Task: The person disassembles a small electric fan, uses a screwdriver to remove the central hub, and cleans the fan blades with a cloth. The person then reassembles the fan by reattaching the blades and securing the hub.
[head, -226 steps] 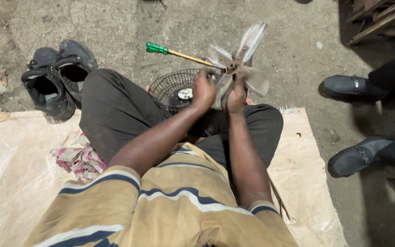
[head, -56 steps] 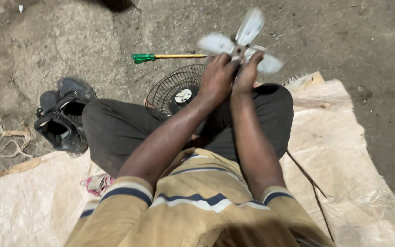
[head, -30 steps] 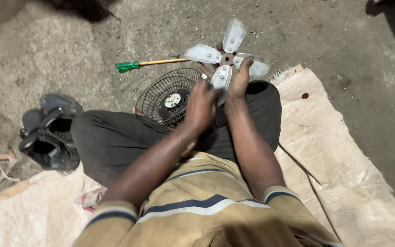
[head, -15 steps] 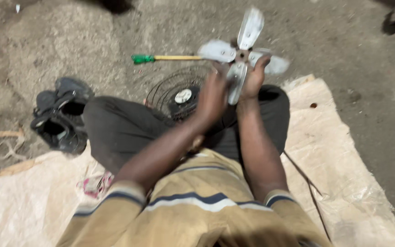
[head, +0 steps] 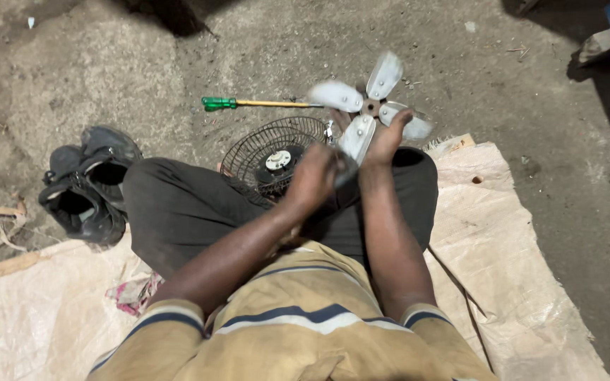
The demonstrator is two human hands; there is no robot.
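I sit cross-legged on a sack mat and hold a pale plastic fan blade [head: 383, 74] with several vanes up in front of me. My right hand [head: 387, 135] grips it from below, near the brown hub. My left hand [head: 314, 176] is closed around the lowest vane, just below and left of the hub. A black wire fan guard [head: 248, 144] with a round white-centred motor plate lies on the ground between my knees, behind my left hand.
A screwdriver [head: 259, 104] with a green handle and yellow shaft lies on the concrete beyond the guard. A pair of dark shoes [head: 86, 187] sits at the left. A patterned rag [head: 134, 293] lies on the sack mat [head: 524, 282].
The view has swung about. My left hand has slid down from the hub to the lowest vane, and the blade has turned a little in my hands.
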